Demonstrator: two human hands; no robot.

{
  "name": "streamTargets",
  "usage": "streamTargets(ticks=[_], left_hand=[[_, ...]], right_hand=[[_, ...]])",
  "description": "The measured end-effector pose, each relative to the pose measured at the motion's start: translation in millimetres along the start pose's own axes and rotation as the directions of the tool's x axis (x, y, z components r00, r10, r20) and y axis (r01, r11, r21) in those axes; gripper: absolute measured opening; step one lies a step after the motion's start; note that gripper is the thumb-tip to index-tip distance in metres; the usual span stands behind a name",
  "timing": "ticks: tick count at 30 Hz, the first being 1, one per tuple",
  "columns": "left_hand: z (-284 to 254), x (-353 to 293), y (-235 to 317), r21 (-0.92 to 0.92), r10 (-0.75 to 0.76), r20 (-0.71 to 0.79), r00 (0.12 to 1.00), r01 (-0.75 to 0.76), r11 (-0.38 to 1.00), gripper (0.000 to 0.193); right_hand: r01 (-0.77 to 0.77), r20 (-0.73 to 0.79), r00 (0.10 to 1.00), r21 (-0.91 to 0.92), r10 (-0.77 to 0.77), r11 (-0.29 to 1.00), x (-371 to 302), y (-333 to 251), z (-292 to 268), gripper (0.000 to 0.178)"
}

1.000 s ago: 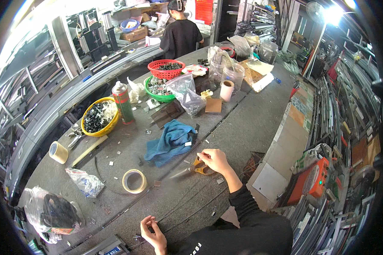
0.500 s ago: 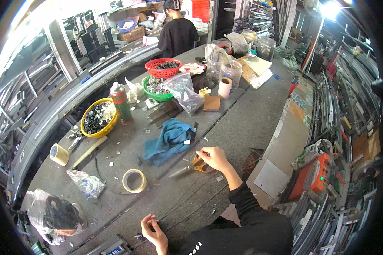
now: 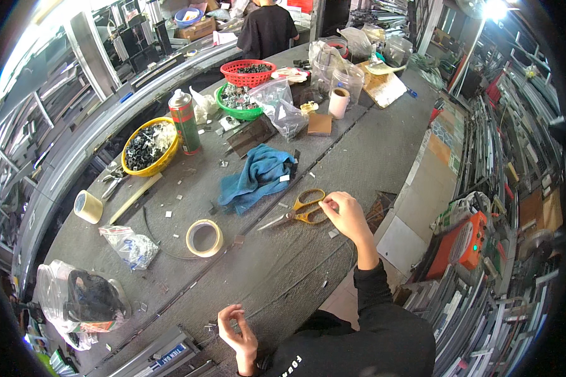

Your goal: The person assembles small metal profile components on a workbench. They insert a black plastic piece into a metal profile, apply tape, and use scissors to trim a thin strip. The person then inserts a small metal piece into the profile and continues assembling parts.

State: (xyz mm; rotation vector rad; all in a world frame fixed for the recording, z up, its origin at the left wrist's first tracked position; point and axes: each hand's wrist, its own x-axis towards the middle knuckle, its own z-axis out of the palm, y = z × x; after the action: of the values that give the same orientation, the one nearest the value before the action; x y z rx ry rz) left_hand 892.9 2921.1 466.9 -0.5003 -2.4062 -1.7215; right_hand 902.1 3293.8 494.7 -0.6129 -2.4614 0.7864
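A pair of scissors with yellow-brown handles lies on the dark worktable, blades towards the left. My right hand is just right of the handles, thumb and fingers pinched together; whatever is between them is too small to make out. Near the front edge, my left hand is raised with bent fingers and thumb meeting in a ring, and I cannot make out anything in the pinch. A roll of tape lies between the left hand and a crumpled blue cloth.
A spray can stands by a yellow basket of small black and white parts. Red and green baskets sit farther back. At left are a clear jar and a bagged lot of small parts. A person stands beyond.
My right hand has come off the scissors handle and shifted right, leaving both handle loops visible. My left hand has drawn slightly nearer to me. The whole view has shifted, with the table higher in the picture.
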Motion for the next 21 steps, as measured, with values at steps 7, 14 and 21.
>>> streamTargets(ticks=[7,14,21], left_hand=[[-84.8,-2.6,3.4,0.101,0.148,0.24,0.959,-0.177,0.979,0.022],[-197.4,-44.1,0.1,0.321,0.178,0.191,0.965,-0.233,0.918,0.012],[-208.5,-74.8,-43.1,0.499,0.089,-0.007,0.996,-0.073,0.864,0.009]], right_hand=[[0.031,-0.104,0.993,-0.219,-0.055,0.975,-43.4,-8.7,24.9,0.029],[0.092,-0.124,0.979,-0.438,-0.161,0.894,-27.1,13.4,47.4,0.037],[0.286,0.108,0.958,-0.353,-0.264,0.891,-10.7,10.1,51.6,0.046]])
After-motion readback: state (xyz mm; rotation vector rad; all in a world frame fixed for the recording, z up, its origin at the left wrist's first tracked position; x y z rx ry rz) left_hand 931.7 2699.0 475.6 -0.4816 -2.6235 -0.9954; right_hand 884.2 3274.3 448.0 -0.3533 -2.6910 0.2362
